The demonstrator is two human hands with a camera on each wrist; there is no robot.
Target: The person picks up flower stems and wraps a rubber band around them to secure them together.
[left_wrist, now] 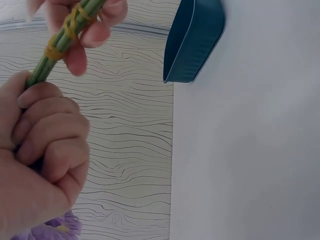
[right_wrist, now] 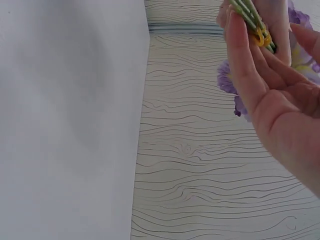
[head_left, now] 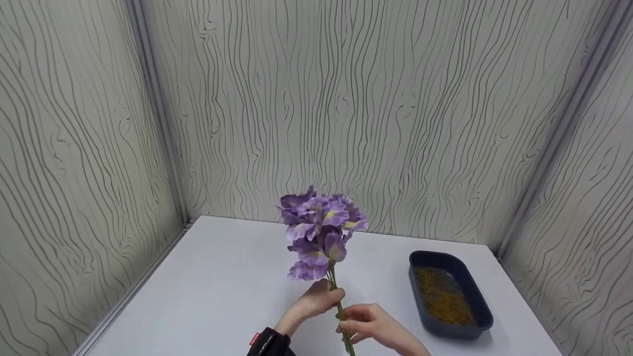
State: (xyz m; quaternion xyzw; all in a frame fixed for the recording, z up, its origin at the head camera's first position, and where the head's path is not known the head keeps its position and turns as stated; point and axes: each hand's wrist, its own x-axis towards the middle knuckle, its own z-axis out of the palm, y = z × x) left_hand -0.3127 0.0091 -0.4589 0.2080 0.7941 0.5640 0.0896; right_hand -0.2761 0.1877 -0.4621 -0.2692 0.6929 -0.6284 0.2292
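A bunch of purple irises [head_left: 316, 217] stands upright over the table, blooms at the top. My left hand [head_left: 319, 298] grips the green stems [head_left: 332, 277] just below the blooms, its fingers curled tightly round them in the left wrist view. Lower down, a yellow rubber band [left_wrist: 71, 25] is wound in several turns about the stems. My right hand [head_left: 373, 325] is at this banded part, fingertips against the stems. In the right wrist view its fingers are fairly straight and its thumb stands apart from them.
To the right on the white table [head_left: 222, 287] sits a dark blue oblong container [head_left: 455, 330] holding many yellow rubber bands [head_left: 442, 299]. Wood-patterned panels [head_left: 316, 109] enclose the table at the back and both sides. A black band [head_left: 271, 342] circles the left wrist.
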